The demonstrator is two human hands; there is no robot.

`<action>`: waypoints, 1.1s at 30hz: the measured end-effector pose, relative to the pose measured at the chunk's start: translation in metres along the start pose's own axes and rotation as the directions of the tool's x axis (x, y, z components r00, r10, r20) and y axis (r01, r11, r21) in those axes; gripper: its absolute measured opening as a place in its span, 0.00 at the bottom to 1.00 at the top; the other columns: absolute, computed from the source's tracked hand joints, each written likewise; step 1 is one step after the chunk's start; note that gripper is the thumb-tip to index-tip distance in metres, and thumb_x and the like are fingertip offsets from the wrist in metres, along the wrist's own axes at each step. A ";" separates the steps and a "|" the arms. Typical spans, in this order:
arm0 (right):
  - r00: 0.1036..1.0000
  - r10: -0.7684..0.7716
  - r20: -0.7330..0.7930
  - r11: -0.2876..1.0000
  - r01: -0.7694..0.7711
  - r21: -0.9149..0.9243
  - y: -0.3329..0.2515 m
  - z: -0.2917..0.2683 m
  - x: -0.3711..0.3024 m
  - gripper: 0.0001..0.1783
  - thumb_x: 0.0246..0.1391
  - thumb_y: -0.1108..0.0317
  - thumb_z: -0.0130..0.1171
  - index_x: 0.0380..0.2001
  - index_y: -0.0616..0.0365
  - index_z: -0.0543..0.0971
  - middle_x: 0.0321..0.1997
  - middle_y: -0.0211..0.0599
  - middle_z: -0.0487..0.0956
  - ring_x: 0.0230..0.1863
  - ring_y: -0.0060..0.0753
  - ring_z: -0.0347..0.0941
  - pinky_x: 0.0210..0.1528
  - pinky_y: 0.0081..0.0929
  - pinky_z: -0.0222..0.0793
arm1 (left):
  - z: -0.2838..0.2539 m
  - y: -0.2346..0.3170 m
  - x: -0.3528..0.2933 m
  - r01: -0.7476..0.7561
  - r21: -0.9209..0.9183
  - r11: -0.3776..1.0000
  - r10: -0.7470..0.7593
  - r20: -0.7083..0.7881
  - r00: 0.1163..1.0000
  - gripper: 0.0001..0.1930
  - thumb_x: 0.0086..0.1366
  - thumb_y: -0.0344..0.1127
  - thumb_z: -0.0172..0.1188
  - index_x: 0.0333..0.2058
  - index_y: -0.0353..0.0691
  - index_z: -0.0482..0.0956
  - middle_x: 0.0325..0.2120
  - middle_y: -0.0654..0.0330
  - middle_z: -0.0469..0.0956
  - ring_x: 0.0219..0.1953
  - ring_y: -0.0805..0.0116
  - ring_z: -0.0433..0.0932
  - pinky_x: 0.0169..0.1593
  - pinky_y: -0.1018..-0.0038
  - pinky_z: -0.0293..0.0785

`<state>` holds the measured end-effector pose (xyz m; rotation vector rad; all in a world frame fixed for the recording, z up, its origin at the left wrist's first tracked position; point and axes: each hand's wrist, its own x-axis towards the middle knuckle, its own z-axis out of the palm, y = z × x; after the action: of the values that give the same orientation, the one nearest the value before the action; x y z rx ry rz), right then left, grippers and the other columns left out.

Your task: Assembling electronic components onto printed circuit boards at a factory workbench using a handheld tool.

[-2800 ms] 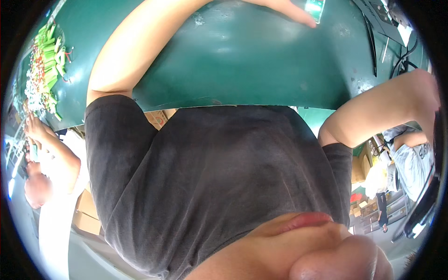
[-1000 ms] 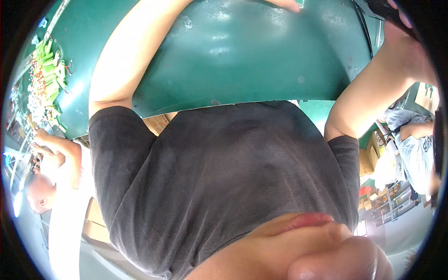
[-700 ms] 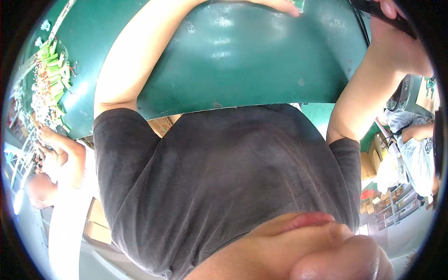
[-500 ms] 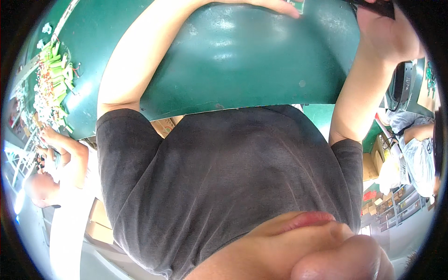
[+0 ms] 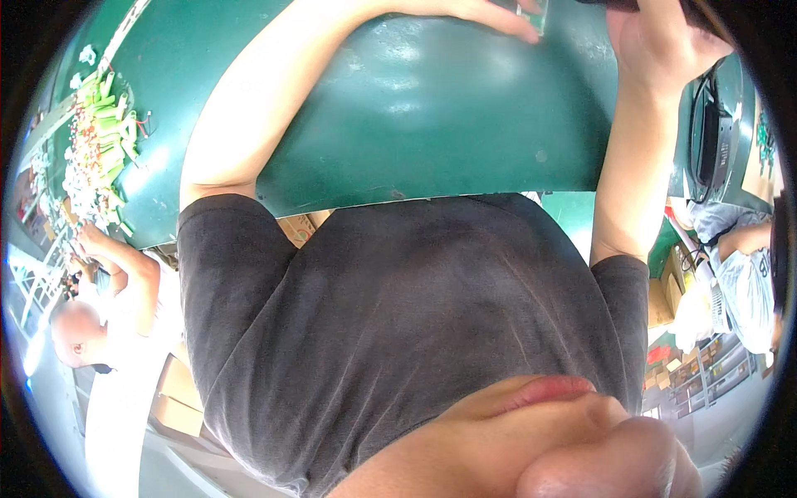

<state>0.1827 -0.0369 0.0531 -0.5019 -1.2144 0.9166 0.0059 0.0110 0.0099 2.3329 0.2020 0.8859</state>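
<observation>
At the top edge of the head view, my left hand (image 5: 486, 12) reaches over the green tabletop (image 5: 448, 124). Its fingers are closed around a small green piece with a pale edge (image 5: 534, 15), which looks like a circuit board. The frame edge cuts off part of that hand. My right hand (image 5: 660, 41) is raised at the upper right, its wrist bent. Against its fingers lies a dark object (image 5: 706, 15), mostly cut off by the edge, so its kind cannot be made out.
Several bright green cylinders (image 5: 104, 129) with wires lie heaped on the table's far left. A black device with a cable (image 5: 712, 153) sits at the right. A co-worker (image 5: 124, 282) is at the left; another person (image 5: 739, 257) sits at the right beside cardboard boxes (image 5: 660, 303).
My right hand has moved left, nearer the left hand, and turned at the wrist, baring more of the black device. My left hand stays almost in place with the green piece.
</observation>
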 end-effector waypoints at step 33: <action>0.987 0.150 0.052 0.975 -0.139 -0.176 0.002 0.007 -0.012 0.18 0.52 0.86 0.66 0.45 0.63 0.75 0.23 0.33 0.79 0.20 0.20 0.72 0.23 0.19 0.67 | -0.076 -0.065 -0.029 0.394 0.458 0.796 -0.301 -0.265 0.916 0.13 0.65 0.30 0.58 0.48 0.40 0.80 0.65 0.36 0.64 0.66 0.36 0.66 0.69 0.55 0.64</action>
<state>0.1743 -0.0463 0.0473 -0.7108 -1.3361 0.9623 -0.0606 0.0909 -0.0019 2.5482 1.0250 0.9300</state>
